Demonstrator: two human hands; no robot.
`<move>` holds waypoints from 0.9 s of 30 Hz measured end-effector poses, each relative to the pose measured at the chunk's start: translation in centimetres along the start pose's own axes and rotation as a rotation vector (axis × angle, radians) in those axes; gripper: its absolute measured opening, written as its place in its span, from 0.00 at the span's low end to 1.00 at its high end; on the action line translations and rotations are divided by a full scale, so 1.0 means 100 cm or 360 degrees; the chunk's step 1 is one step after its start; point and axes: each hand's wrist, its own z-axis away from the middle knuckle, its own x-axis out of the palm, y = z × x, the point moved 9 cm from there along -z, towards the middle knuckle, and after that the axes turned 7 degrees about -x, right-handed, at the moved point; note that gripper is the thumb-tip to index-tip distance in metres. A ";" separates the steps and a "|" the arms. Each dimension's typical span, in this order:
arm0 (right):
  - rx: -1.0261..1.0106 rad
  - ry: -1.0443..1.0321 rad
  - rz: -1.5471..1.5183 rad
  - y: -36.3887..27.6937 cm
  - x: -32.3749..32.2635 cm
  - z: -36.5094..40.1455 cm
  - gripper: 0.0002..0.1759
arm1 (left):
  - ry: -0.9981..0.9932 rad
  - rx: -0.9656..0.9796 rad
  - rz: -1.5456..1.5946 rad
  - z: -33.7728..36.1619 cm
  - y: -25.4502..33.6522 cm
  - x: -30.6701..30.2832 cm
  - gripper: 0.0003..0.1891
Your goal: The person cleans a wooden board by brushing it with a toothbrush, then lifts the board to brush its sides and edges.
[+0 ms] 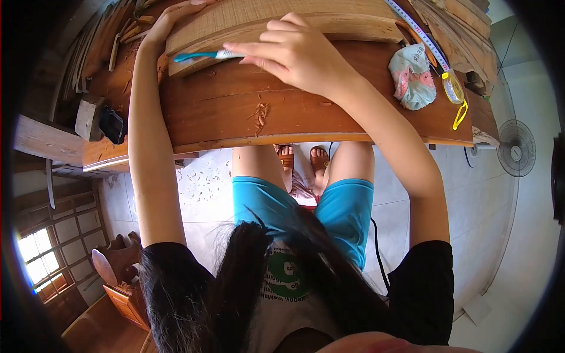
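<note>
My right hand [294,53] is closed around a slim stick-like tool [197,56] with a teal end and a white printed part by the fingers. What kind of tool it is I cannot make out. It points left, over the near edge of a thick, curved piece of pale wood [282,26]. My left hand [173,16] lies at the wood's far left side, its fingers stretched along it and partly cut off by the top of the view. Reddish wood shavings [261,115] are scattered on the brown wooden table [223,112] in front of me.
A crumpled plastic bag [413,76] and a yellow tape measure [452,88] with its blade [415,26] pulled out lie to the right. Stacked wood strips [456,35] stand at the right edge. On the left are a black object [112,125] and a wood block [88,117].
</note>
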 end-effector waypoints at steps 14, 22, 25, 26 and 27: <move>0.0699 0.0226 0.0106 0.065 -0.058 0.023 0.16 | 0.0005 0.0149 -0.0167 0.002 0.006 -0.002 0.20; 0.0511 0.0193 -0.0380 0.050 -0.036 0.016 0.15 | 0.0041 0.0143 -0.0158 0.003 0.005 -0.002 0.20; 0.0729 0.0029 -0.0192 0.061 -0.047 0.021 0.14 | 0.0023 0.0166 -0.0168 0.002 0.006 -0.002 0.20; 0.0820 0.0000 -0.0152 0.070 -0.047 0.025 0.15 | 0.0008 0.0185 -0.0187 0.002 0.007 -0.001 0.21; 0.1083 0.0073 -0.0269 0.081 -0.051 0.035 0.15 | 0.0021 0.0158 -0.0193 0.001 0.005 -0.002 0.21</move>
